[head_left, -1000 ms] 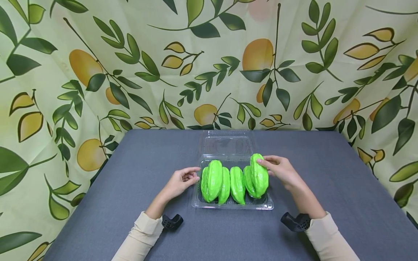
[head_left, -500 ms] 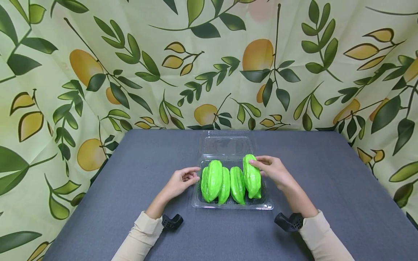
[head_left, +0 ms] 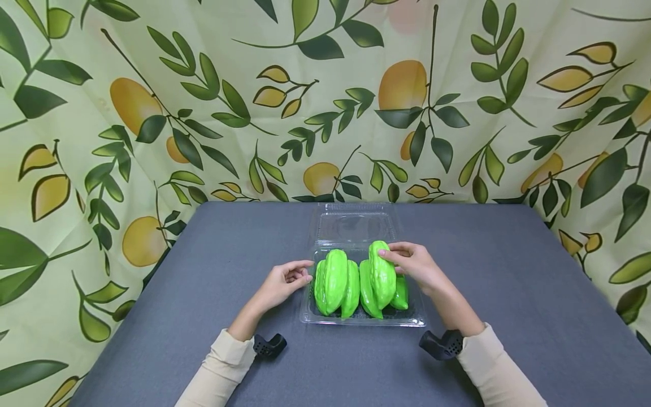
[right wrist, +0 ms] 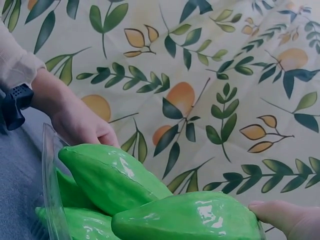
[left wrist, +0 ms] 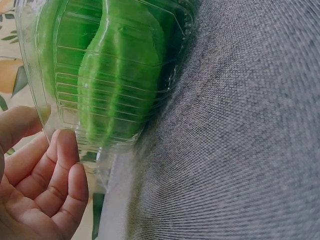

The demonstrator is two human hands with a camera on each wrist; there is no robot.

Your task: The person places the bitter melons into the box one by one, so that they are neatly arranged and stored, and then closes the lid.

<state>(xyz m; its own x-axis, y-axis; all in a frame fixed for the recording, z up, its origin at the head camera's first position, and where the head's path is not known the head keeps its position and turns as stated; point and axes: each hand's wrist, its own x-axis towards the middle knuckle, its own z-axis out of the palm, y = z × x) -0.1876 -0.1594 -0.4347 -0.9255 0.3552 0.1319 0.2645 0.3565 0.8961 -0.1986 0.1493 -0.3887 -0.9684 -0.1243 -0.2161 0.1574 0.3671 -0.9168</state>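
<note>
Several glossy green bitter melons with bumpy ridges lie side by side in a clear plastic clamshell container [head_left: 361, 322], its lid [head_left: 354, 226] folded back. My right hand [head_left: 414, 265] holds one bitter melon [head_left: 383, 280] near its far end, thumb on top, above the right-hand group. The held melon overlaps the two beneath it. In the right wrist view, the thumb [right wrist: 280, 214] presses the melon's end. At the container's left side, my left hand [head_left: 278, 285] pinches the rim; the left wrist view shows fingers [left wrist: 67, 145] at the clear edge.
A grey cloth-covered table [head_left: 244, 237] lies under everything. Behind and beside it hangs a cream curtain [head_left: 325, 102] printed with leaves and fruit. Black camera mounts [head_left: 269, 346] sit on both wrists. Within the container, another melon [head_left: 335, 280] lies atop the left group.
My right hand has carried the bitter melon leftward over the container, from the right-most melon toward the middle one, uncovering the one on the right. The left hand stays in place.
</note>
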